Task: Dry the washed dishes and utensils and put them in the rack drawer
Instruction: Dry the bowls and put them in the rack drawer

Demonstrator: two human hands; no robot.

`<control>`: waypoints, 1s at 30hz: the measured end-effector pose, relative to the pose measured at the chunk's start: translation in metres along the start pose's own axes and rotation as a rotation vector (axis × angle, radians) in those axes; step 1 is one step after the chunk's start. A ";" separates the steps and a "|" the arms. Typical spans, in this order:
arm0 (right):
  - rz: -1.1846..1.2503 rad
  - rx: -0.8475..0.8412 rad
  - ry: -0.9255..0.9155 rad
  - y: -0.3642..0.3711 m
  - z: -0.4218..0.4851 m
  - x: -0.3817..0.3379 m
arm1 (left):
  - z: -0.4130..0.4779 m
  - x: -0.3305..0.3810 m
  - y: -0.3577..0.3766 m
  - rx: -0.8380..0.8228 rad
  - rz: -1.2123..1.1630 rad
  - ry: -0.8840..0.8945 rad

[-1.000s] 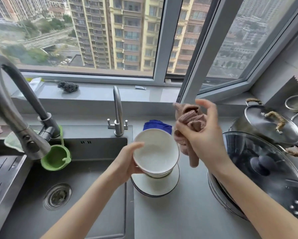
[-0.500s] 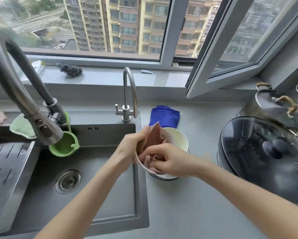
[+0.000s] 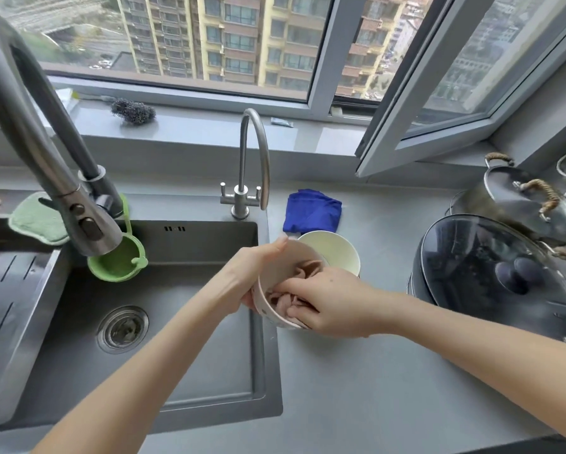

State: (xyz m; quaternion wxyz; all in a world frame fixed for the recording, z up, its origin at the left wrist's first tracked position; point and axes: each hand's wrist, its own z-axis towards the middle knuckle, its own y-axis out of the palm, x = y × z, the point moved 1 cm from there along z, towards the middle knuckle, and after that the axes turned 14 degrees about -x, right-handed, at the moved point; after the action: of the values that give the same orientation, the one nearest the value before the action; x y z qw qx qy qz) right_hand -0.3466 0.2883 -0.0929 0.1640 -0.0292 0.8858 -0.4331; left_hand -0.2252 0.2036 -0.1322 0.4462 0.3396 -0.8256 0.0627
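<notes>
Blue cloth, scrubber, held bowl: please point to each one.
Blue cloth (image 3: 312, 211), head view, middle of the folded fabric.
Scrubber (image 3: 133, 111), head view, middle of its wire mass.
Held bowl (image 3: 275, 273), head view, its bare wall.

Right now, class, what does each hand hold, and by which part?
The left hand grips the bowl by its rim and outer wall. The right hand holds a bunched cloth, pressed inside the bowl.

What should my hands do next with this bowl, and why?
Probably turn the bowl in the left hand while the right hand sweeps the pinkish cloth round inside: the cloth is bunched at one side, inner wall bare beside it.
</notes>
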 end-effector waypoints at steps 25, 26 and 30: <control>0.521 0.168 -0.250 0.011 -0.011 0.003 | -0.007 0.015 0.015 -0.037 0.066 0.157; 0.426 0.134 -0.264 0.012 -0.013 0.008 | -0.005 0.015 0.016 -0.033 0.113 0.124; -0.341 0.144 -0.252 0.011 -0.009 0.033 | 0.001 0.015 0.020 -0.059 0.184 0.087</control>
State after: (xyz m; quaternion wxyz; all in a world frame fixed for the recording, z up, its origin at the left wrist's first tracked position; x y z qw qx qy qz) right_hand -0.3803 0.2958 -0.1049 0.1994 -0.2207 0.8074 -0.5096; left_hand -0.2434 0.2110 -0.1171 0.4837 0.2461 -0.8347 0.0935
